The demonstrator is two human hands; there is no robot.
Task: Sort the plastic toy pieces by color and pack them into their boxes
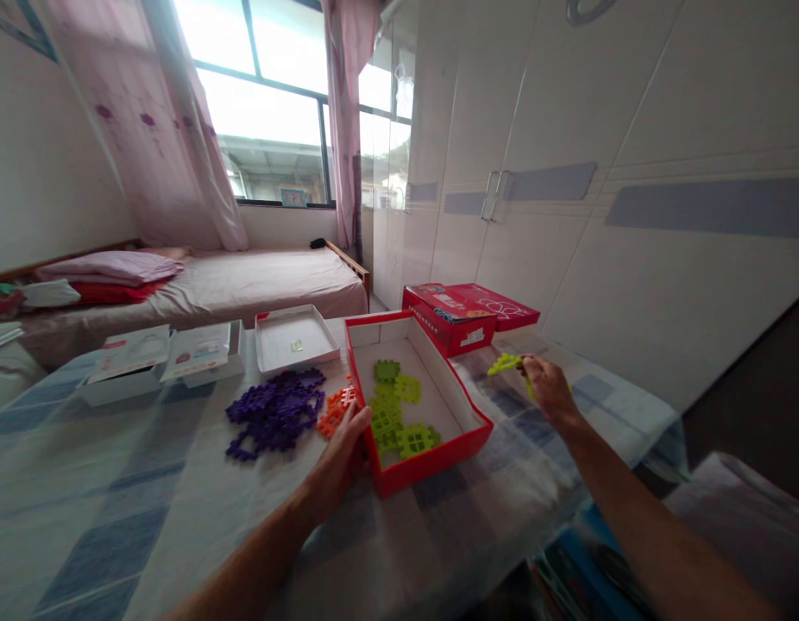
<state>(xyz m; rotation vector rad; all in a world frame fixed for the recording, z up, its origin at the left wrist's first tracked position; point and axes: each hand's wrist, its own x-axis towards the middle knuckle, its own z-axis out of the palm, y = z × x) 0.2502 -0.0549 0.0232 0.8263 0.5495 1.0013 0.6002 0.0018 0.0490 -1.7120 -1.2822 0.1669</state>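
Observation:
A red box tray [431, 458] with a white inside sits on the table and holds several green interlocking pieces [396, 412]. My left hand [342, 457] rests against the tray's left wall, fingers curled on its rim. To the right of the tray my right hand [547, 385] pinches a yellow-green piece [505, 363] just above the tablecloth. A pile of purple pieces [274, 412] and a few orange pieces [333, 414] lie left of the tray.
A blue-and-white checked cloth covers the table [115, 517]. A white tray [294, 341] and two white boxes [160, 358] stand at the back left, a red box with its lid [461, 315] at the back right. A bed and white wardrobe stand behind.

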